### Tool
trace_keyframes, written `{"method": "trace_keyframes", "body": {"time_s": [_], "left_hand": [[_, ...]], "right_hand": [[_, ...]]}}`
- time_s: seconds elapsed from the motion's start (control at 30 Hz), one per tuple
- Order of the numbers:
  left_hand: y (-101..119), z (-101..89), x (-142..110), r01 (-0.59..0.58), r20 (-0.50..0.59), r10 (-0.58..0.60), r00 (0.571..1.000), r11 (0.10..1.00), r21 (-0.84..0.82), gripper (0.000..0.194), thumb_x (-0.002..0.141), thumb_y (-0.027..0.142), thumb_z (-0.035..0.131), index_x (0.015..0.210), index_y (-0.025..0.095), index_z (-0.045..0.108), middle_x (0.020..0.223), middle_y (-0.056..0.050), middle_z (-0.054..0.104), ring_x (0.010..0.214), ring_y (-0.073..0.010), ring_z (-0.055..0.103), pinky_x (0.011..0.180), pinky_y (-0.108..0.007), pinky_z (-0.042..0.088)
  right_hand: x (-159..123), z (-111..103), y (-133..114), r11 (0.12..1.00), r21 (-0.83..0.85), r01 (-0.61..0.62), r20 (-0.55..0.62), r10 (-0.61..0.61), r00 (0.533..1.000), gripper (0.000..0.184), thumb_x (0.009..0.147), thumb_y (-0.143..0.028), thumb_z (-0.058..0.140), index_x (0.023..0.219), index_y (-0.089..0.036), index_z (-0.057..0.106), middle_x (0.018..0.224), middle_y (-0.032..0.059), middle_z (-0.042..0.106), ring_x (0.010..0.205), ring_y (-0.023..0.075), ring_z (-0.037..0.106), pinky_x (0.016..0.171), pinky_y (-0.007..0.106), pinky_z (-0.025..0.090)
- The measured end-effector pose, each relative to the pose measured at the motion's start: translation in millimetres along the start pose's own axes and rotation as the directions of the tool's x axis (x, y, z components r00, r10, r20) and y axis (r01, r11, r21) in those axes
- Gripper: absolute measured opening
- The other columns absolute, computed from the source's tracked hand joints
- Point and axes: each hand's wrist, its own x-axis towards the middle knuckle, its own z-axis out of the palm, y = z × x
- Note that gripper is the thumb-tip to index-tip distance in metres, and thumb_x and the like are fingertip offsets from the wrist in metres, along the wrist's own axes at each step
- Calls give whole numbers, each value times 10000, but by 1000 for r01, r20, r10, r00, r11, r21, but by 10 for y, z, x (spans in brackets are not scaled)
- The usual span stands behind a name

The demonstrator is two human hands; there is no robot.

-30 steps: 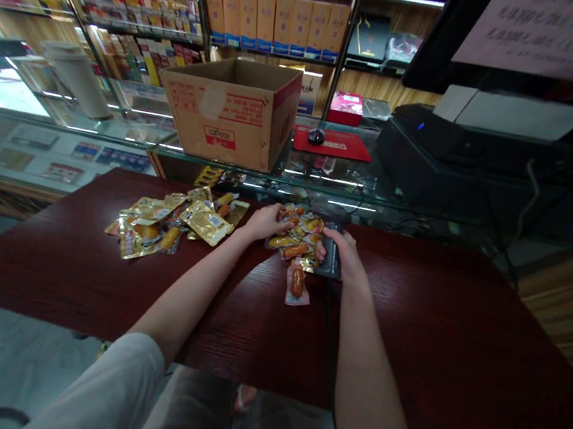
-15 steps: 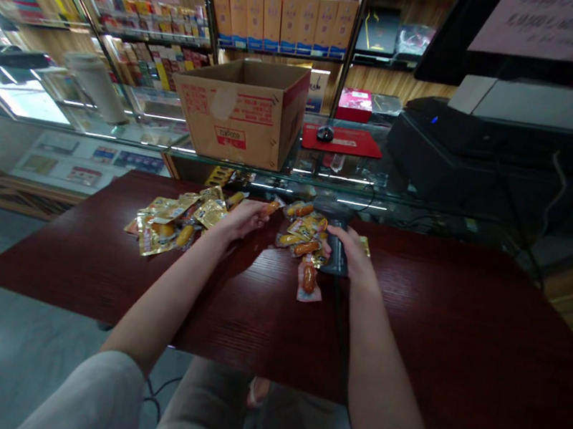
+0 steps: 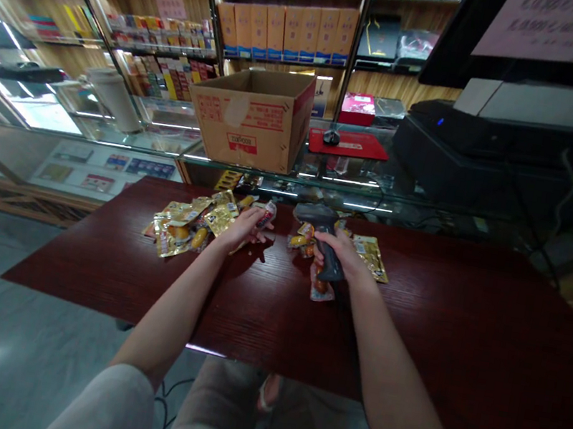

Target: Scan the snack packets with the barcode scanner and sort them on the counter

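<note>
My left hand [image 3: 241, 230] is closed on a small wrapped sausage [image 3: 268, 213], its printed label side showing. A dark handheld barcode scanner [image 3: 331, 264] is gripped in my right hand [image 3: 350, 255], with its head tilted toward the left hand. To the left lies a heap of gold and clear snack packets [image 3: 182, 221]. Below the scanner sits a second group of wrapped sausages [image 3: 297, 241], partly covered by it. One more wrapped sausage [image 3: 320, 291] lies nearer me, its upper part behind the scanner grip. A gold packet [image 3: 373, 257] rests right of my right hand.
The packets lie on a dark red wooden table [image 3: 259, 319]. Behind it, an open cardboard box [image 3: 249, 127] stands on a glass counter, beside a red mat [image 3: 349, 143] with a mouse [image 3: 331, 137]. A black machine [image 3: 453, 154] is at the right.
The sausage in my left hand has been turned so its label shows. My right hand has raised and tilted the scanner, its head now over the right group. The camera view has shifted slightly left.
</note>
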Motion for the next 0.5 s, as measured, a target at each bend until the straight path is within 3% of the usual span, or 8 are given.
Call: {"method": "trace_keyframes", "body": {"time_s": [0.1, 0.33, 0.5], "left_hand": [[-22, 13, -5, -47, 28, 45, 999, 996, 70, 306, 915, 475, 649, 996, 182, 620, 842, -63, 760, 415, -92, 569, 364, -190, 276], [-53, 0, 25, -73, 17, 72, 997, 985, 155, 338, 923, 496, 614, 1023, 172, 624, 832, -69, 757, 402, -93, 568, 369, -190, 281], [-52, 8, 12, -98, 25, 95, 995, 977, 189, 378, 903, 525, 620, 953, 151, 593, 824, -65, 742, 396, -71, 559, 374, -172, 294]], "right_hand": [[-3, 10, 11, 1000, 0, -9, 8, 9, 1000, 353, 700, -454, 761, 869, -195, 593, 437, -61, 520, 356, 93, 429, 359, 209, 366], [20, 32, 53, 999, -24, -44, 90, 46, 995, 415, 745, -462, 740, 1018, -179, 609, 453, -64, 528, 368, 101, 439, 366, 212, 394], [80, 55, 133, 999, -36, -7, 71, 10, 997, 373, 747, -466, 744, 928, -206, 548, 445, -80, 504, 353, 97, 437, 354, 207, 385]]}}
